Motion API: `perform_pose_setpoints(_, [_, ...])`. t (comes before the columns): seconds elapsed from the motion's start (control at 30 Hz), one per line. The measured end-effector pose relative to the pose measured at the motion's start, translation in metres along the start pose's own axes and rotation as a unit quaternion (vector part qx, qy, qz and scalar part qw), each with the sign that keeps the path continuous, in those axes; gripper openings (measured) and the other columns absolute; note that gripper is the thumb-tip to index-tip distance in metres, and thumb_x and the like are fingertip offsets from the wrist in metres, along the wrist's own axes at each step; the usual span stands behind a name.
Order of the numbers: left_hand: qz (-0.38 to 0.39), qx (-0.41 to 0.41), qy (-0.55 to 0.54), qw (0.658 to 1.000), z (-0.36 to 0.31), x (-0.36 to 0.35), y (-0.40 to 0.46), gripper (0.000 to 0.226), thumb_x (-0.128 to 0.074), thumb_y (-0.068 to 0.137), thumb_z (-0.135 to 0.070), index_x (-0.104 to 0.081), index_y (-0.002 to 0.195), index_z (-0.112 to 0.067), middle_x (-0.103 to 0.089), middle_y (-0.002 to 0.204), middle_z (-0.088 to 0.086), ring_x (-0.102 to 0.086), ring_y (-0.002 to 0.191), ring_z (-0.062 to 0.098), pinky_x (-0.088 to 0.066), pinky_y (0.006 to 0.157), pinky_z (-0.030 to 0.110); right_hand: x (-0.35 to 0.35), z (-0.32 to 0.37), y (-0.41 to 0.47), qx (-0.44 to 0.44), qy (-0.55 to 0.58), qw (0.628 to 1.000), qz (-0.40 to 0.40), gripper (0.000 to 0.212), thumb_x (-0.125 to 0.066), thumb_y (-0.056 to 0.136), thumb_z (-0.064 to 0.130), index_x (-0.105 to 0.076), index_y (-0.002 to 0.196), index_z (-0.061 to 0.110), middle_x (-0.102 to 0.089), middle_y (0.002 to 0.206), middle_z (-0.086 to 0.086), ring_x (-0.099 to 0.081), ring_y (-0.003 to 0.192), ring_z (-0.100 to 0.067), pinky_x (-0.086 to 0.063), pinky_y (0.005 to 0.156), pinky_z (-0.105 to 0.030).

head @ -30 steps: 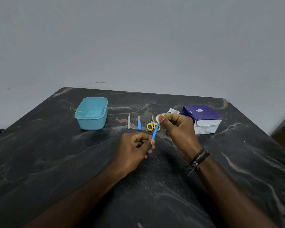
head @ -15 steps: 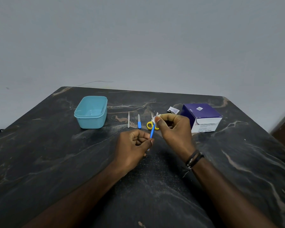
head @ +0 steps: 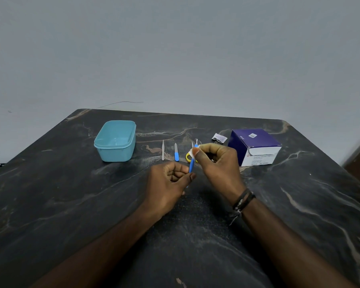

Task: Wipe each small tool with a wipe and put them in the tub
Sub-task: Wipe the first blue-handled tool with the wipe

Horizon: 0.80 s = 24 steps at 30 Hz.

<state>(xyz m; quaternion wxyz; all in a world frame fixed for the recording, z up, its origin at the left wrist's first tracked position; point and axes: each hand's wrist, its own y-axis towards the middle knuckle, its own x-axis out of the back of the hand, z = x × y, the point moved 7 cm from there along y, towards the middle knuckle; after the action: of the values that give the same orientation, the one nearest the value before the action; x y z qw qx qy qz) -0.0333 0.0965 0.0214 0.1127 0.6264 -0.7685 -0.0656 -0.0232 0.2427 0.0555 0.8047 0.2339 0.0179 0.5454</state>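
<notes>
1. Left hand (head: 170, 181): fingers curled, thumb and forefinger pinching the lower end of a blue-handled tool (head: 191, 166), held above the table at frame centre.
2. Right hand (head: 218, 163): at 2 o'clock from the left hand, fingers curled, thumb and forefinger pinching a white wipe (head: 194, 151) round the upper part of the same tool. Dark cord bracelets (head: 242, 201) on the wrist.
3. Blue-handled tool: near upright, tilted slightly right; metal tip showing just above the wipe.
4. Yellow-handled scissors (head: 188, 157): flat on the table directly behind the held tool, partly hidden by it and by the right hand.
5. Small blue-handled tool (head: 176, 155): lying on the table at 11 o'clock from the left hand, pointing away from the viewer.
6. Slim metal tool (head: 163, 150): just beside item 5, on its 9 o'clock side, parallel to it.
7. Teal tub (head: 115, 141): open, lidless, at 10 o'clock from the hands, well apart from the tool row; nothing visible inside.
8. Small sachet (head: 219, 138): flat on the table at 12 o'clock from the right hand.
9. Purple and white box (head: 256, 146): at 3 o'clock from the sachet, near it.
10. Table (head: 71, 204): dark marbled surface, bearing all of the above.
</notes>
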Motion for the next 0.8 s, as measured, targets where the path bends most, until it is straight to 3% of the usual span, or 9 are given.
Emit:
perform_pose_setpoints(0.2, [-0.006, 0.001, 0.005, 1.000, 0.0008, 0.0012, -0.0004, 0.010, -0.075, 0.081, -0.004, -0.067, 0.079, -0.011, -0.066, 0.065, 0.010, -0.063, 0.057, 0.018, -0.054, 0.048, 0.026, -0.0048, 0.0046, -0.0014, 0.005, 0.007, 0.999, 0.047, 0.010, -0.069, 0.089, 0.014, -0.075, 0.081, 0.017, -0.075, 0.081, -0.006, -0.071, 0.080, -0.023, -0.056, 0.075, -0.034])
perform_pose_setpoints(0.33, [-0.005, 0.006, 0.003, 1.000, 0.0015, 0.0010, 0.0000, 0.007, -0.075, 0.081, -0.005, -0.068, 0.082, -0.009, -0.067, 0.065, 0.008, -0.063, 0.057, 0.017, -0.054, 0.049, 0.026, -0.0031, 0.0013, 0.0008, -0.007, 0.010, 0.998, 0.058, 0.012, -0.069, 0.089, 0.015, -0.076, 0.085, 0.007, -0.075, 0.084, -0.011, -0.070, 0.085, -0.029, -0.056, 0.078, -0.037])
perform_pose_setpoints(0.5, [0.005, 0.005, 0.003, 1.000, 0.0002, -0.0011, -0.0006, 0.008, -0.074, 0.081, -0.003, -0.069, 0.086, -0.004, -0.067, 0.071, 0.017, -0.062, 0.058, 0.018, -0.053, 0.050, 0.027, 0.0045, 0.0030, 0.0042, 0.003, 0.024, 1.000, 0.018, 0.013, -0.068, 0.089, 0.017, -0.075, 0.087, 0.006, -0.075, 0.081, -0.007, -0.067, 0.074, -0.010, -0.053, 0.068, -0.021])
perform_pose_setpoints(0.67, [-0.001, 0.009, -0.003, 1.000, 0.0009, 0.0002, -0.0011, 0.006, -0.073, 0.081, -0.003, -0.068, 0.082, -0.006, -0.066, 0.067, 0.012, -0.063, 0.059, 0.019, -0.053, 0.049, 0.025, -0.0036, -0.0010, 0.0017, -0.002, 0.015, 0.998, 0.064, 0.012, -0.068, 0.090, 0.016, -0.076, 0.088, 0.007, -0.075, 0.085, -0.010, -0.071, 0.087, -0.028, -0.057, 0.079, -0.035])
perform_pose_setpoints(0.8, [0.002, 0.007, -0.002, 1.000, 0.0010, -0.0002, -0.0007, 0.009, -0.074, 0.081, -0.004, -0.068, 0.082, -0.011, -0.067, 0.068, 0.010, -0.063, 0.058, 0.015, -0.054, 0.050, 0.024, -0.0005, -0.0012, 0.0038, -0.001, 0.035, 0.999, 0.040, 0.011, -0.068, 0.089, 0.015, -0.075, 0.085, 0.007, -0.075, 0.084, -0.010, -0.071, 0.083, -0.025, -0.057, 0.076, -0.034])
